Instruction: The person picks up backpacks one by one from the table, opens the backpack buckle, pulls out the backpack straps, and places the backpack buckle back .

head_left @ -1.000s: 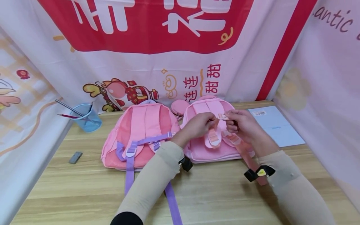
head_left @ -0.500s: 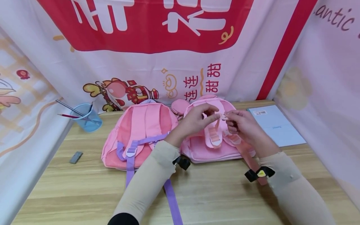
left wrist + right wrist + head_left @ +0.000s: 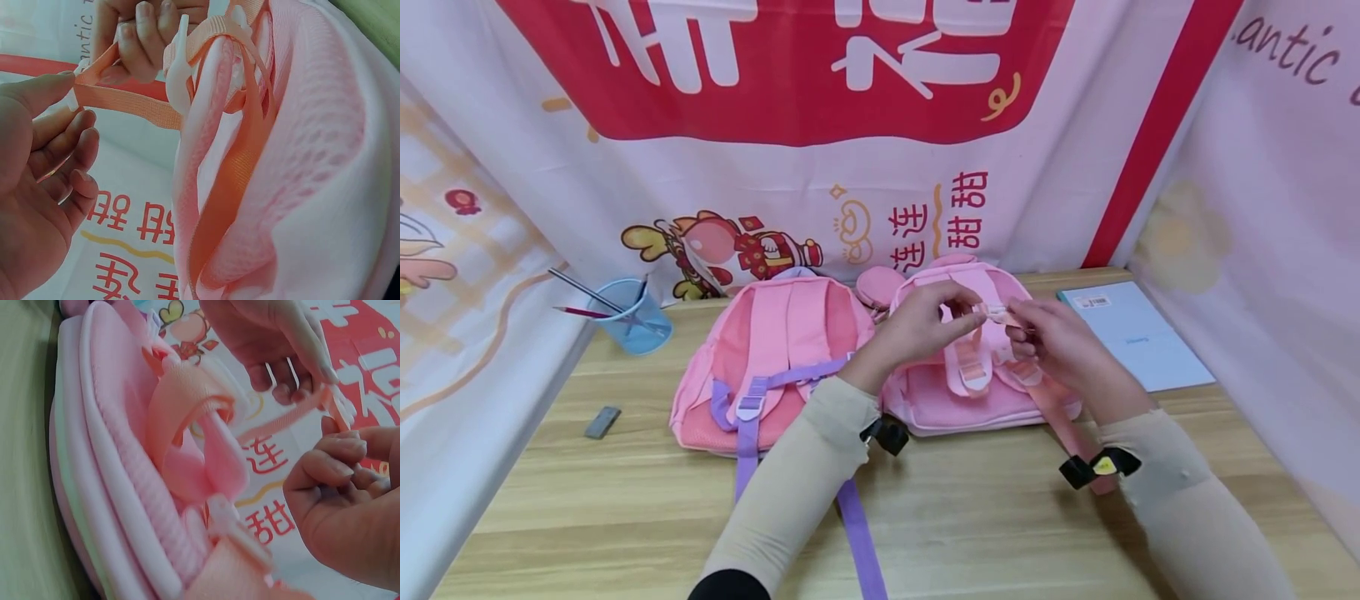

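A pink backpack [image 3: 955, 412] with orange webbing lies on the table, its straps facing up. Above it my left hand [image 3: 921, 321] pinches a small white buckle [image 3: 74, 94] between thumb and index finger, the other fingers loosely bent. An orange strap [image 3: 134, 106] runs from this buckle to the backpack's shoulder strap. My right hand [image 3: 1060, 333] is on the other side of the buckle, its fingers curled and pinching orange webbing beside it. In the right wrist view the white buckle [image 3: 340, 409] shows between both hands' fingertips.
Left of it lies another pink backpack [image 3: 790, 317] with purple straps. A blue pen cup [image 3: 636, 321] and a grey eraser-like block [image 3: 602, 421] are farther left. A light blue notebook [image 3: 1150, 342] lies at right. Printed curtains [image 3: 1045, 208] close off the back and sides.
My left hand has loosened from a curled grip on the strap, its thumb and fingers now reaching to the buckle. My right hand has shifted slightly right, with more webbing showing at its fingertips.
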Demonstrator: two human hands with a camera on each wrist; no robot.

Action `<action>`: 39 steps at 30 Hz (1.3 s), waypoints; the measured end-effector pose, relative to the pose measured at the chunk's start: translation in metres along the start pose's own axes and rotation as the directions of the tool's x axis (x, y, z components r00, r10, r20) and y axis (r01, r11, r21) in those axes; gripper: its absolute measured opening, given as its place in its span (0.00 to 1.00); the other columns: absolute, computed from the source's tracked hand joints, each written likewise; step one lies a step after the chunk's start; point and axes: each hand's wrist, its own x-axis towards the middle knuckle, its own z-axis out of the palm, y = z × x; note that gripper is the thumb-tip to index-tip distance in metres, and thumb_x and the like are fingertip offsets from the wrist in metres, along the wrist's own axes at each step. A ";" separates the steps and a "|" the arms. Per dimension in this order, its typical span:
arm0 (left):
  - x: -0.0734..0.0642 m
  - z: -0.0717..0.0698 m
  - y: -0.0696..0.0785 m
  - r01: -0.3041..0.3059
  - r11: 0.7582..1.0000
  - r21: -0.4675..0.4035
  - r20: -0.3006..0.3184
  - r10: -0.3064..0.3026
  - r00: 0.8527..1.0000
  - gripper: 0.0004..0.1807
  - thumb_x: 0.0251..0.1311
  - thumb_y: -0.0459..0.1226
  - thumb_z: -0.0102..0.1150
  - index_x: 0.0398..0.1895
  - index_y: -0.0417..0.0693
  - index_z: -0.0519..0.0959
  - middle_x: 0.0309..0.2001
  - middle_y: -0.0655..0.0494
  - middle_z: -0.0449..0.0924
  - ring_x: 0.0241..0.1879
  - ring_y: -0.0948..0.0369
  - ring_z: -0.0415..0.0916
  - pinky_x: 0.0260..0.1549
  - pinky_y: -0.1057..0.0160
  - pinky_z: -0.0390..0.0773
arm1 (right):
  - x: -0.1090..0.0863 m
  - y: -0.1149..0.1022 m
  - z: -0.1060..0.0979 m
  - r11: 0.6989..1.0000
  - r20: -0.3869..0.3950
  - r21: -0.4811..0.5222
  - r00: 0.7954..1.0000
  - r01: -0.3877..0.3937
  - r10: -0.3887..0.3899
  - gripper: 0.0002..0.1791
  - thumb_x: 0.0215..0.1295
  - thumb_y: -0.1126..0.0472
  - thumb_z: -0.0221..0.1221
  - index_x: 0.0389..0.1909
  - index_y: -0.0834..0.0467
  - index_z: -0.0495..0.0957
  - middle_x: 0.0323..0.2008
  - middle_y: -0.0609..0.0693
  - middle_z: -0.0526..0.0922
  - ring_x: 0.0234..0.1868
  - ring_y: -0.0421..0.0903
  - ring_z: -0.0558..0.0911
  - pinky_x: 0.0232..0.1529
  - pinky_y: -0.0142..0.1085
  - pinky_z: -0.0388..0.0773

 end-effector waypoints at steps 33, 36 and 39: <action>0.000 0.003 -0.005 -0.029 0.999 -0.028 0.007 0.029 1.000 0.10 0.72 0.39 0.69 0.51 0.46 0.87 0.42 0.53 0.86 0.41 0.63 0.78 0.48 0.48 0.84 | 0.000 0.004 0.002 0.997 0.059 0.060 0.998 -0.039 0.036 0.11 0.86 0.55 0.52 0.55 0.53 0.80 0.30 0.45 0.74 0.28 0.40 0.70 0.33 0.31 0.71; 0.000 0.005 -0.006 -0.037 0.999 -0.037 0.015 0.038 0.999 0.10 0.72 0.38 0.69 0.51 0.44 0.87 0.42 0.52 0.86 0.41 0.63 0.78 0.48 0.45 0.84 | 0.001 0.003 0.004 0.998 0.056 0.047 0.998 -0.037 0.035 0.13 0.87 0.55 0.51 0.60 0.55 0.78 0.31 0.45 0.75 0.28 0.40 0.71 0.33 0.30 0.72; 0.000 0.005 -0.006 -0.042 0.999 -0.032 0.015 0.043 0.999 0.10 0.72 0.38 0.69 0.51 0.44 0.87 0.42 0.51 0.86 0.41 0.63 0.78 0.48 0.46 0.84 | 0.001 0.003 0.005 0.998 0.054 0.046 0.998 -0.040 0.038 0.14 0.86 0.55 0.52 0.63 0.55 0.77 0.31 0.45 0.76 0.29 0.40 0.71 0.34 0.30 0.73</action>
